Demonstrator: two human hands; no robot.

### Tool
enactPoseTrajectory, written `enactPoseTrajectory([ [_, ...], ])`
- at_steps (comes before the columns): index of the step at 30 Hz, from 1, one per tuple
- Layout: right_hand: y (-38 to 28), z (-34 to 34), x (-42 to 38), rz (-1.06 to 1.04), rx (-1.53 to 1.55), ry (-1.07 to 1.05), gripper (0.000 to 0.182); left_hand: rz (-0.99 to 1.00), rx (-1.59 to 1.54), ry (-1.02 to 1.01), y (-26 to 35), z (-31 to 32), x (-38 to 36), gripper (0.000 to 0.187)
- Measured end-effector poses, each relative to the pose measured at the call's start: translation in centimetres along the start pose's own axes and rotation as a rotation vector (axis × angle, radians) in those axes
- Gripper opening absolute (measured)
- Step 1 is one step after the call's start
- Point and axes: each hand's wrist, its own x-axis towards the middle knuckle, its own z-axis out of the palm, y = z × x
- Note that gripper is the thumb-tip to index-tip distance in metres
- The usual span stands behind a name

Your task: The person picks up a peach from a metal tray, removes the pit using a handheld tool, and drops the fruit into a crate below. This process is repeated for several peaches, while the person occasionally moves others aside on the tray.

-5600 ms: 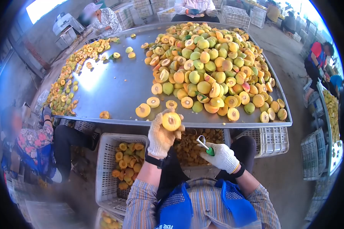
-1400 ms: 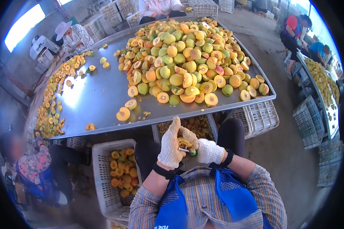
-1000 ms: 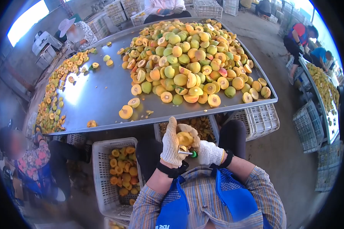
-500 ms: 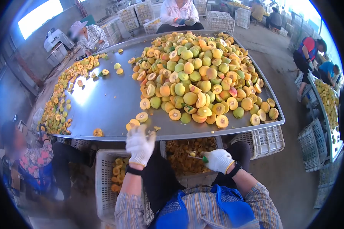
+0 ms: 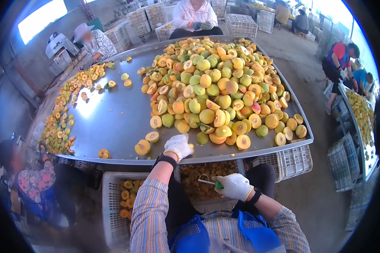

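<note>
My left hand [image 5: 178, 146], in a white glove, reaches over the near edge of the metal table [image 5: 109, 122]. Its fingers are bent around something small and yellowish, mostly hidden under the glove. Two cut fruit halves [image 5: 142, 147] lie just left of it, and a big pile of whole and halved fruit [image 5: 215, 84] rises beyond. Above the crate of fruit scraps [image 5: 194, 179], my right hand [image 5: 236, 187], also gloved, is closed on the green handle of a tool [image 5: 207, 181] with a thin metal loop at its tip.
A white crate [image 5: 109, 202] with fruit halves stands left of my legs. More crates [image 5: 294, 161] sit under the table's right side. One co-worker [image 5: 33, 181] sits at the left, others across the table and at the right. Cut fruit [image 5: 61, 126] lines the table's left edge.
My left hand has moved right and forward onto the table edge, and its fingers have bent. My right hand has shifted slightly left and down; the fruit piece at the tool's tip is gone.
</note>
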Motion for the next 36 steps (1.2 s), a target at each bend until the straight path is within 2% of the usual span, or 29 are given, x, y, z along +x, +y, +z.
enactPoseTrajectory([
  [1, -0.2, 0.1, -0.1, -0.007, 0.006, -0.024, 0.042, -0.002, 0.003, 0.007, -0.6, 0.1, -0.8, 0.046],
  [3, -0.7, -0.1, -0.7, -0.006, 0.034, 0.028, 0.042, -0.005, -0.582, 0.103, -1.5, -0.4, -3.1, 0.047],
  [4, -1.0, -0.3, -1.1, -0.005, 0.057, 0.074, 0.042, -0.039, -1.064, 0.016, -1.5, -0.5, -4.3, 0.043],
  [5, -1.5, -0.8, -1.5, -0.008, 0.056, 0.074, 0.042, -0.039, -1.064, 0.018, -1.4, -0.6, -5.5, 0.043],
  [7, -2.8, -1.4, -2.1, 0.002, 0.182, 0.149, 0.043, 0.089, -1.752, 0.017, -1.5, 0.1, -8.2, 0.035],
  [9, -3.4, -1.0, -2.4, -0.030, 0.181, 0.191, 0.044, 0.106, -1.849, -0.021, -0.1, 0.1, -10.9, 0.041],
  [11, -4.6, -1.3, -2.9, -0.043, 0.150, 0.247, 0.044, 0.036, -2.128, -0.021, 1.5, 0.8, -12.7, 0.046],
  [13, -5.3, -1.3, -3.3, -0.046, 0.125, 0.272, 0.045, 0.086, -2.179, -0.061, 2.1, 2.1, -13.8, 0.049],
  [17, -5.5, -1.2, -4.0, -0.079, 0.101, 0.360, 0.049, 0.133, -2.037, -0.021, 3.7, 3.1, -15.8, 0.049],
  [20, -5.6, -1.2, -4.3, -0.079, 0.082, 0.353, 0.047, 0.066, -2.016, 0.223, 5.6, 3.5, -16.3, 0.057],
  [26, -4.8, -0.6, -4.4, -0.102, 0.016, 0.381, 0.045, 0.096, -2.180, 0.067, 5.9, 4.4, -16.6, 0.075],
  [32, -4.3, -0.7, -4.5, -0.084, -0.086, 0.345, 0.041, -0.029, -2.165, 0.204, 7.6, 3.2, -17.3, 0.082],
  [34, -3.5, 0.1, -4.1, -0.153, -0.101, 0.349, 0.031, -0.002, -2.144, 0.189, 7.2, 3.5, -17.2, 0.082],
  [36, -3.5, 0.4, -3.8, -0.123, -0.007, 0.288, 0.028, 0.026, -2.119, 0.167, 7.1, 3.6, -17.2, 0.082],
])
